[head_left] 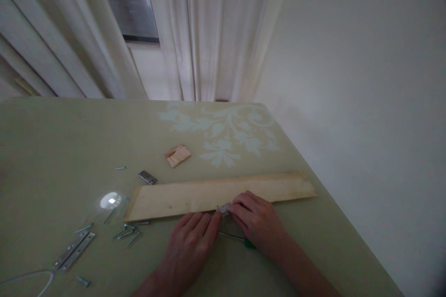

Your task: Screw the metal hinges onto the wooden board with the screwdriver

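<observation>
A long pale wooden board (205,196) lies crosswise on the table. At the middle of its near edge, a small metal hinge (223,208) sits between my two hands. My left hand (193,239) presses its closed fingers against the hinge's left side. From the right, my right hand (258,220) pinches the hinge, its fingers partly resting over the board. Part of the hinge is hidden under the fingertips. A screwdriver with a green handle (249,243) lies on the table below, partly covered by my right hand.
Left of the board lie several loose screws (128,232), a long hinge (74,250), a thick bolt (83,281) and a white cord (26,276). Behind the board are a dark hinge (147,177) and a wood scrap (178,155). A wall (365,125) runs along the table's right edge.
</observation>
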Available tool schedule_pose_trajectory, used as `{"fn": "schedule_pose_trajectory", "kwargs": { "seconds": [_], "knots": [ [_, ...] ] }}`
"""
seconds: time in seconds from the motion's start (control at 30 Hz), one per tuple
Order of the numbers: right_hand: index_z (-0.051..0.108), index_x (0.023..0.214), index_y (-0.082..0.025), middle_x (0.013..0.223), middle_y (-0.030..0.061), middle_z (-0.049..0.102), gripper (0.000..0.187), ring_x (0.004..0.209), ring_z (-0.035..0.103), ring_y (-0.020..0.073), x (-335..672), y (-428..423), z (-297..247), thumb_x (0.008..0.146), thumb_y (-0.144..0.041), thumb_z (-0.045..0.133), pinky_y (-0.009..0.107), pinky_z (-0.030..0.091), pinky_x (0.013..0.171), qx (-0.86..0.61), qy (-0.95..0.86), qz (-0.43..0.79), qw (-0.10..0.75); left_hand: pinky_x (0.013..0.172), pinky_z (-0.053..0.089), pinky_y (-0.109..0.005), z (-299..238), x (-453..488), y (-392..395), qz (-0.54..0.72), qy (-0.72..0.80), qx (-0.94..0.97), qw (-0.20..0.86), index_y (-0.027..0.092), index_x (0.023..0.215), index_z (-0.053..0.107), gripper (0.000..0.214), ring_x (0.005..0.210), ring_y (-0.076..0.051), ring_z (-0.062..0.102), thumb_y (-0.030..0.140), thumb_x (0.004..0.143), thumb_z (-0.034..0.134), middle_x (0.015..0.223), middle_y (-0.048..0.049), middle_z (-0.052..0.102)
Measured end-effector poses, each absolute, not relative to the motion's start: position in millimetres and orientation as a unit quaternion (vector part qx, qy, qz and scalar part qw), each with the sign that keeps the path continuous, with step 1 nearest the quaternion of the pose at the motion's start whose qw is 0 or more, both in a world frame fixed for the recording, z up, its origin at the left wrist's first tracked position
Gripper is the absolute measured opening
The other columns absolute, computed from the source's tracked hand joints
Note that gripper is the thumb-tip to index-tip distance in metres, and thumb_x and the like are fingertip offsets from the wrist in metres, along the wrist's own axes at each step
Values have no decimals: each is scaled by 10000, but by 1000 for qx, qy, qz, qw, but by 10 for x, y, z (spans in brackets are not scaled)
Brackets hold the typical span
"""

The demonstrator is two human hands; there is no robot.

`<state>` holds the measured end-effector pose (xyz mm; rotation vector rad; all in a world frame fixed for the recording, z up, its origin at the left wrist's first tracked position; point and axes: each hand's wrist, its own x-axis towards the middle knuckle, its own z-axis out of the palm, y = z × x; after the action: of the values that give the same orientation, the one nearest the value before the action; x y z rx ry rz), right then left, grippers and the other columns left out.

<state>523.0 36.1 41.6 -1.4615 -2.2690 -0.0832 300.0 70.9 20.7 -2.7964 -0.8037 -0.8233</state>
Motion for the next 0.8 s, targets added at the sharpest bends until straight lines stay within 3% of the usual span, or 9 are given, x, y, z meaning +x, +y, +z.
{"fn": "schedule_pose_trajectory", "kwargs": {
  "seconds": [0.13, 0.4, 0.8],
  "knots": [
    [725, 939, -199, 883, 29, 711, 85, 837, 640, 200, 5214, 348, 408, 975, -123, 708, 320, 504, 764, -537, -817, -19, 208, 702, 535, -349, 206, 2954, 733, -257, -269, -925, 80, 131, 1240, 661, 405, 748, -215, 733, -45, 935, 460, 891, -47, 776],
    [718, 974, -209, 931, 26, 724, 112, 870, 667, 218, 5195, 338, 418, 938, -109, 753, 336, 527, 786, -552, -807, 7, 210, 680, 563, -347, 187, 2948, 762, -258, -276, -922, 88, 135, 1197, 669, 409, 738, -219, 737, -45, 919, 430, 904, -56, 791],
    [721, 1031, -221, 951, 35, 726, 93, 891, 673, 211, 5197, 337, 456, 1000, -146, 677, 324, 536, 769, -558, -805, 25, 201, 686, 568, -343, 178, 2930, 786, -257, -277, -923, 75, 137, 1196, 660, 408, 745, -218, 747, -52, 913, 435, 902, -56, 791]
  ]
}}
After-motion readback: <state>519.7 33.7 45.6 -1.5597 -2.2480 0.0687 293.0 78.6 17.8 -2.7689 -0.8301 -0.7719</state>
